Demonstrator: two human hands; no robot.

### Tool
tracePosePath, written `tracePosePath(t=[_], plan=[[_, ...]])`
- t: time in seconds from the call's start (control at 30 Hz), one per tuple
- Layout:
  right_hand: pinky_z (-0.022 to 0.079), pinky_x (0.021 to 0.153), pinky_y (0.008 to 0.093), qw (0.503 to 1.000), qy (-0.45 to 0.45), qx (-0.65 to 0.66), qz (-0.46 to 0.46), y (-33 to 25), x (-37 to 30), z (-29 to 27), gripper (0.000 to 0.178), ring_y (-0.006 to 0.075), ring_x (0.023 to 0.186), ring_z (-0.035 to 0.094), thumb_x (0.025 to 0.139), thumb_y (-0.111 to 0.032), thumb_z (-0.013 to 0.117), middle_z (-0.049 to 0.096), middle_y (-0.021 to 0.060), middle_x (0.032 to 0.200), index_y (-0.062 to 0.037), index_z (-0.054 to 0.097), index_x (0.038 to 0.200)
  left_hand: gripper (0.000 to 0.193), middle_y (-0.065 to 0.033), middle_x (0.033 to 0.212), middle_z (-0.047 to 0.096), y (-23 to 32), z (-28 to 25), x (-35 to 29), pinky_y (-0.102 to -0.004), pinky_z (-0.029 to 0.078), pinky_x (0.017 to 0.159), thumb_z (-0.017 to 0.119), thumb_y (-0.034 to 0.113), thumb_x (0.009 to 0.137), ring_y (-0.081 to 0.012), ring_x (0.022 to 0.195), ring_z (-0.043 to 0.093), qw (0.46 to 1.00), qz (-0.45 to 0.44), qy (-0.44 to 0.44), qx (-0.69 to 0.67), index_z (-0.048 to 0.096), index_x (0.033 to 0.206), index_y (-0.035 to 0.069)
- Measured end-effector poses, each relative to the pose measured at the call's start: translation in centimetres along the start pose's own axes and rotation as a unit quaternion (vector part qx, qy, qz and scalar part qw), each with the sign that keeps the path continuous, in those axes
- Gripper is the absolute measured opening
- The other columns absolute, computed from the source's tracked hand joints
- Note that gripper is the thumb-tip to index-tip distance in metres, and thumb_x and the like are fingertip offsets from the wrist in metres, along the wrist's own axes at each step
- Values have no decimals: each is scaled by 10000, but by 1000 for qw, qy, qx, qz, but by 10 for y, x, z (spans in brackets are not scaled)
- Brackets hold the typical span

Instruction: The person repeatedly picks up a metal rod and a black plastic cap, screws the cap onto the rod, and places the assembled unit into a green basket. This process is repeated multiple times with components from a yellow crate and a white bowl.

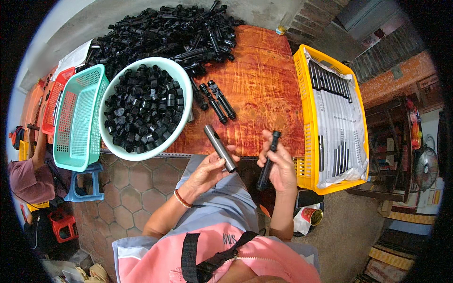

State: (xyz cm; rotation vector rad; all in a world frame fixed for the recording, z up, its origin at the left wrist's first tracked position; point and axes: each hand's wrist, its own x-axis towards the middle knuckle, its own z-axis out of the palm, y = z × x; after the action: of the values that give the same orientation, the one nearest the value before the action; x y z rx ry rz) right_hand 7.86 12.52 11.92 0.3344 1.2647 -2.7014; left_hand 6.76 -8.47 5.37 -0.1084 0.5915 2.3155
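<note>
Left-hand grip (211, 168) pinching grey tube (218, 144), tilted, at tabletop's (264, 94) front edge; right-hand grip (283, 165) clasping slim black part (265, 176), near yellow basket (309, 118). Pale basin (188, 96) holding black caps (141, 106), standing farther left.

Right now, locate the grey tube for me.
In the head view, the grey tube is in the left hand, to the right of the round pale basin.

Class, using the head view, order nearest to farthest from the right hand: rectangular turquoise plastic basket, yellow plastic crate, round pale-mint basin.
From the right hand:
1. Yellow crate, to its right.
2. Round basin, to its left.
3. Turquoise basket, left beyond the basin.
</note>
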Motion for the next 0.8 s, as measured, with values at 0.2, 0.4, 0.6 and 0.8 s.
tracePosePath(t=[0.2, 0.4, 0.6, 0.8], plan=[[478, 533, 262, 996, 10, -75, 40, 27, -8, -4, 413, 148, 676, 562, 923, -154, 500, 530, 54, 819, -23, 388, 1298, 473, -115, 1062, 609, 10, -1, 4, -384, 450, 907, 646, 138, 827, -246, 968, 606, 989, 38, 41, 136, 430, 1241, 65], [351, 441, 203, 991, -12, -43, 127, 47, -13, -7, 355, 82, 574, 446, 907, -189, 512, 471, 25, 775, -99, 362, 1217, 458, -106, 1023, 563, 10, -7, 9, -402, 452, 905, 554, 57, 768, -273, 961, 598, 988, 72, 57, 121, 433, 1209, 32], [384, 477, 217, 993, 8, -55, 104, 60, -10, -8, 263, 86, 599, 480, 917, -177, 521, 499, 19, 798, -41, 496, 1141, 292, -41, 818, 527, 14, -2, 12, -327, 443, 742, 557, 176, 841, -174, 723, 527, 993, 98, 58, 29, 487, 1097, 56], [373, 498, 207, 972, 5, -223, 72, 76, -12, -12, 316, 72, 568, 452, 936, -240, 500, 501, 0, 716, -23, 477, 1164, 366, 7, 654, 499, 8, -6, 20, -247, 402, 568, 491, 492, 907, -111, 606, 481, 977, 117, 118, 131, 519, 967, 132]])
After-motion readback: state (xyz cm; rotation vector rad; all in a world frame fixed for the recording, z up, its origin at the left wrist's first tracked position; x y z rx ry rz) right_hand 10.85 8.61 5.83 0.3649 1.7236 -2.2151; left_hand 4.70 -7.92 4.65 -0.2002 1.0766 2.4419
